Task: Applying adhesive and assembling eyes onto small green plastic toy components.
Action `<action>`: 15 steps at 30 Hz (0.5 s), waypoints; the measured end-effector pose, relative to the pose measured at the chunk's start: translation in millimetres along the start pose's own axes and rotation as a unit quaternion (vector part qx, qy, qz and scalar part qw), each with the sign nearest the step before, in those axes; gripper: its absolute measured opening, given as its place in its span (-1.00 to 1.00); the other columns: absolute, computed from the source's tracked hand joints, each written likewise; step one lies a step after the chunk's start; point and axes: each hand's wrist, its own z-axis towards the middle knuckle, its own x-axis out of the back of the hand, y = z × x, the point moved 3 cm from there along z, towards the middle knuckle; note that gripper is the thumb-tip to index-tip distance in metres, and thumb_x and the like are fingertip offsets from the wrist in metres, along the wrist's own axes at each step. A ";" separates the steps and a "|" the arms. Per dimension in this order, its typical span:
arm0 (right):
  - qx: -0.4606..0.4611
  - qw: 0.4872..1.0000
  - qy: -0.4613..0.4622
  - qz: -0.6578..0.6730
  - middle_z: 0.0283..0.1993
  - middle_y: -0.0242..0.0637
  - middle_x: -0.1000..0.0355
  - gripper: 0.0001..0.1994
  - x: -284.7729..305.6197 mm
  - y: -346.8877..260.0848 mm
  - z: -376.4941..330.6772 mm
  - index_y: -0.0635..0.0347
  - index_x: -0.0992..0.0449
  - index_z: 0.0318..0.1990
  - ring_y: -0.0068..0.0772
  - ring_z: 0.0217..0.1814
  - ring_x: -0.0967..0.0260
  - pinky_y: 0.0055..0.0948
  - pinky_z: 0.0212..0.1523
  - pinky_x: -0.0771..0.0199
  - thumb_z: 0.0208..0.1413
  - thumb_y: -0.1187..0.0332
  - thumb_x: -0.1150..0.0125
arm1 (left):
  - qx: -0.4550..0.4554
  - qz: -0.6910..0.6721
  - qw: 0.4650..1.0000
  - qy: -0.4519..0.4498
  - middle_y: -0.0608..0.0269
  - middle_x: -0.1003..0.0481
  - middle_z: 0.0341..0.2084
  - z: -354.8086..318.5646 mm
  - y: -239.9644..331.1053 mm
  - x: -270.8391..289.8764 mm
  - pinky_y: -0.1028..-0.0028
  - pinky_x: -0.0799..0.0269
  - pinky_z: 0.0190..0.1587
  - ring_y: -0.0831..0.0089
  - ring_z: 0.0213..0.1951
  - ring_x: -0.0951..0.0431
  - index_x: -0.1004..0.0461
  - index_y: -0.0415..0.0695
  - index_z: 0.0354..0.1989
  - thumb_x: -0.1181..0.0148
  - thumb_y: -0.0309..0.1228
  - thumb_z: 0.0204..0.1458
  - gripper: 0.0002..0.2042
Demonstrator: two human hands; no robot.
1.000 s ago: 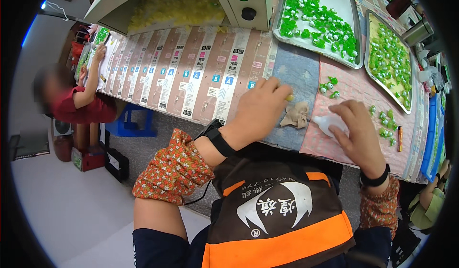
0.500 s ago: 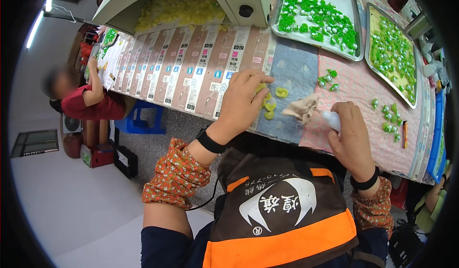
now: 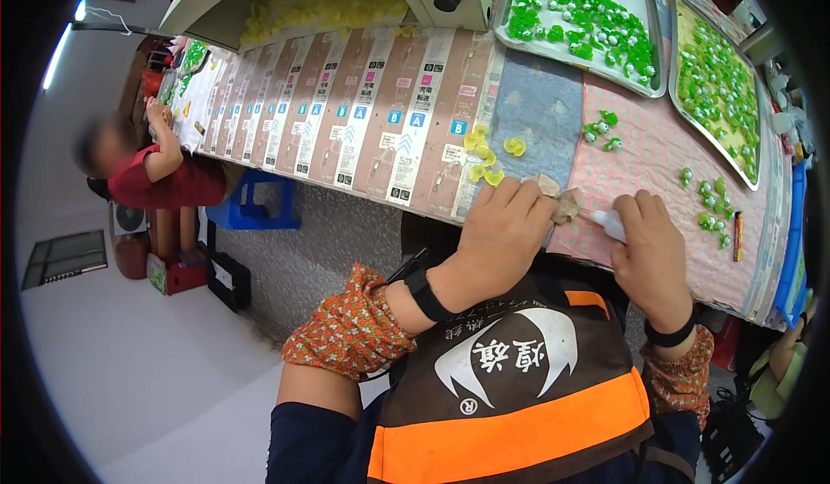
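Right of centre in the frame: white bottle (image 3: 611, 223), clasped in your right grip (image 3: 654, 257); probably light, squeezable, best held by its body. Just left: beige cloth (image 3: 567, 207), pinched in your left grip (image 3: 501, 244); likely limp.

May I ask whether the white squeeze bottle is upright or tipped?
Tipped: the white squeeze bottle is sideways in the right hand, its nozzle toward the beige cloth.

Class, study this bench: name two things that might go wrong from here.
The white bottle in the right hand points toward the beige cloth in the left hand, so any contents might drip onto that hand. Loose yellow pieces lie just beyond the left hand, so a sweep could scatter them.
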 end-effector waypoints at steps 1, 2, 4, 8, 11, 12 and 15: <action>-0.008 1.000 0.011 -0.003 -0.20 -0.07 -0.29 -0.64 2.2 5.5 -2.8 0.23 -0.34 -0.16 0.09 -0.11 -0.31 -0.02 -0.18 -0.40 -0.21 0.60 -0.19 | -0.010 0.028 1.000 0.001 0.27 -0.42 -0.33 -1.4 -0.5 -2.9 0.30 -0.30 -0.20 0.25 -0.25 -0.42 -0.54 -0.07 -0.14 -0.31 -0.45 -0.01 -0.77; -0.015 1.000 0.023 -0.006 -0.20 -0.07 -0.29 -0.64 4.7 10.8 -5.4 0.23 -0.35 -0.15 0.10 -0.11 -0.31 -0.02 -0.17 -0.39 -0.20 0.60 -0.18 | -0.007 0.029 1.000 0.001 0.27 -0.42 -0.33 -2.0 -0.8 -4.0 0.30 -0.30 -0.20 0.25 -0.25 -0.42 -0.54 -0.07 -0.14 -0.31 -0.45 -0.01 -0.77; -0.032 0.999 0.031 0.013 -0.21 -0.05 -0.30 -0.65 12.7 20.5 -10.9 0.24 -0.36 -0.16 0.13 -0.11 -0.30 -0.01 -0.17 -0.37 -0.20 0.59 -0.17 | -0.006 0.004 1.000 0.010 0.28 -0.43 -0.34 -2.2 -1.1 -3.9 0.32 -0.30 -0.23 0.27 -0.26 -0.43 -0.54 -0.07 -0.12 -0.30 -0.47 0.00 -0.76; -0.072 0.988 0.059 0.119 -0.23 -0.12 -0.35 -0.66 23.4 33.7 -19.8 0.26 -0.40 -0.09 -0.09 -0.21 -0.34 -0.25 -0.18 -0.36 -0.11 0.61 -0.12 | 0.002 -0.029 0.999 0.034 0.26 -0.49 -0.32 -5.1 3.0 4.4 0.31 -0.33 -0.22 0.25 -0.26 -0.47 -0.56 -0.08 -0.15 -0.30 -0.49 0.01 -0.79; -0.138 0.953 0.058 0.263 -0.22 -0.26 -0.38 -0.67 23.0 35.6 -23.9 0.27 -0.41 -0.03 -0.39 -0.23 -0.32 -0.45 -0.17 -0.33 -0.02 0.61 -0.10 | 0.017 -0.093 0.994 0.060 0.22 -0.55 -0.31 -9.3 -2.9 11.4 0.28 -0.38 -0.20 0.20 -0.26 -0.51 -0.57 -0.10 -0.19 -0.30 -0.51 0.02 -0.83; -0.174 0.928 0.052 0.325 -0.21 -0.33 -0.39 -0.68 21.2 35.4 -25.2 0.27 -0.41 -0.01 -0.53 -0.22 -0.29 -0.54 -0.16 -0.30 0.04 0.60 -0.09 | 0.044 -0.098 0.992 0.068 0.20 -0.56 -0.31 -9.1 -9.6 15.0 0.28 -0.40 -0.19 0.18 -0.26 -0.52 -0.58 -0.11 -0.21 -0.30 -0.52 0.02 -0.84; -0.176 0.886 0.068 0.424 -0.19 -0.41 -0.37 -0.71 19.9 24.4 -25.1 0.26 -0.41 0.00 -0.64 -0.17 -0.28 -0.59 -0.14 -0.30 0.10 0.57 -0.12 | 0.081 -0.104 0.987 0.087 0.18 -0.56 -0.35 3.7 -31.9 29.7 0.26 -0.40 -0.18 0.15 -0.26 -0.51 -0.59 -0.11 -0.22 -0.29 -0.51 0.04 -0.87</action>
